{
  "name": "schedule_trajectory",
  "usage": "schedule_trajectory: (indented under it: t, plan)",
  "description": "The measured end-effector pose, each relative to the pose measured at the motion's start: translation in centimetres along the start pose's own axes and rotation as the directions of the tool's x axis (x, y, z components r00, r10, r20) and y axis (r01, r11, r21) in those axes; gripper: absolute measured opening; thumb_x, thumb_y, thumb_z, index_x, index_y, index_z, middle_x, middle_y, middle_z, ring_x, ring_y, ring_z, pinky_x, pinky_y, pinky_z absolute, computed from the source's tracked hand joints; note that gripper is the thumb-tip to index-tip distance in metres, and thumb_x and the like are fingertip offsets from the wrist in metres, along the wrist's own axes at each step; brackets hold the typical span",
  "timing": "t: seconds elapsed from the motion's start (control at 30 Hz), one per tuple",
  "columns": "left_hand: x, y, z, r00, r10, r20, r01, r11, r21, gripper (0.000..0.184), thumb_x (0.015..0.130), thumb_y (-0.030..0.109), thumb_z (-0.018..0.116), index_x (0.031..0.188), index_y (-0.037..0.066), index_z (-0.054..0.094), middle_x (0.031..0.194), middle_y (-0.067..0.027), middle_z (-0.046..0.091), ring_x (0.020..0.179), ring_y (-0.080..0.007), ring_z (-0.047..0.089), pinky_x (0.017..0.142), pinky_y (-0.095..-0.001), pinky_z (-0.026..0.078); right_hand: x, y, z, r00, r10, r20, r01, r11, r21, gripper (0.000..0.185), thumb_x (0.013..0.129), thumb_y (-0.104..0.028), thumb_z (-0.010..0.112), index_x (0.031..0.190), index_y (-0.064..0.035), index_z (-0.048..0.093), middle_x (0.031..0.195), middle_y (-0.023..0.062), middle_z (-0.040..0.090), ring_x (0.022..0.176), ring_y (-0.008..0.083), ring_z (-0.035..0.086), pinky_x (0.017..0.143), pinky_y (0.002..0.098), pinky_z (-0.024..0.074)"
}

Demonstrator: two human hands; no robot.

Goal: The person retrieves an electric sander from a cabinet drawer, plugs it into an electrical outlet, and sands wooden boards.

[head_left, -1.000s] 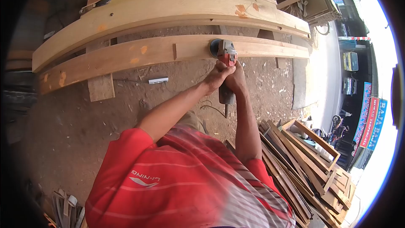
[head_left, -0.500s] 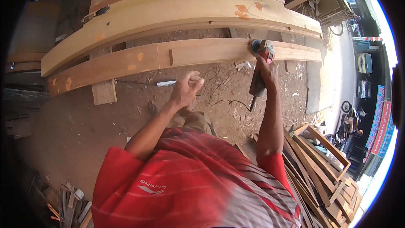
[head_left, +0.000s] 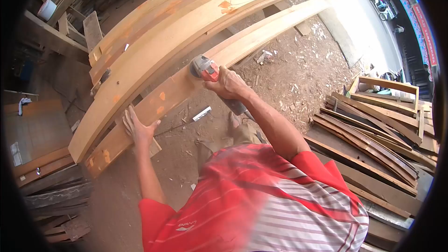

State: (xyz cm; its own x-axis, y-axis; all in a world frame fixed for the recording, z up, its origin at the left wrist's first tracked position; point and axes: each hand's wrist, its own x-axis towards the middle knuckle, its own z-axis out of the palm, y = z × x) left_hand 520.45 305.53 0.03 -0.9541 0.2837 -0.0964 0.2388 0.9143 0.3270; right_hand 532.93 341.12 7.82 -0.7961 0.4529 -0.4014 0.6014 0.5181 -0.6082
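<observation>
My right hand [head_left: 230,85] is wrapped around an angle grinder [head_left: 205,67] with a red and grey head and a dark body. Its disc meets the top of a long wooden board [head_left: 168,94] near the middle, partly hidden by the head. Orange patches mark the board's surface toward its left end. Against that left part rests my left hand [head_left: 139,127], fingers extended and thumb spread away. Just beyond lies a wider, curved pale plank [head_left: 163,58], with orange patches toward its far end.
More planks [head_left: 140,23] lie stacked behind. Scrap timber and a wooden frame [head_left: 387,84] are piled at the right. Wood chips litter the dirt floor [head_left: 280,84], where a white strip [head_left: 201,114] lies. A white bucket [head_left: 46,9] stands at upper left.
The grinder has moved left along the board in my right hand. My left hand, raised in front of me before, now touches the board. The whole view has turned.
</observation>
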Motion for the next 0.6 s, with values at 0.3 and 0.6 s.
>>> schedule_trajectory:
  t: [0.3,0.6]
  plan:
    - [0.0,-0.2,1.4,0.996,-0.057,0.07,0.052,0.997,0.061,0.128,0.071,0.042,0.093,0.168,0.019,0.014,0.174,-0.0211,0.008,0.159,-0.0461,0.005,0.128,-0.0624,0.008,4.4,7.6,-7.7,0.984,0.072,-0.165,-0.058,0.994,0.092,0.078,0.079,-0.054,0.073,0.109,0.0176,0.064,0.103,0.0369,0.071,0.103,0.0463,0.072,0.089,0.049,0.0565]
    - [0.3,0.2,0.8,0.987,-0.075,0.141,0.075,0.997,0.004,0.129,0.072,0.033,0.093,0.169,0.017,0.008,0.174,-0.023,0.005,0.16,-0.0446,0.003,0.128,-0.0618,0.007,11.9,21.4,-22.5,0.902,0.247,-0.353,-0.194,0.964,0.181,0.066,0.078,-0.057,0.074,0.09,0.008,0.074,0.086,0.0192,0.073,0.083,0.0281,0.072,0.077,0.0409,0.056]
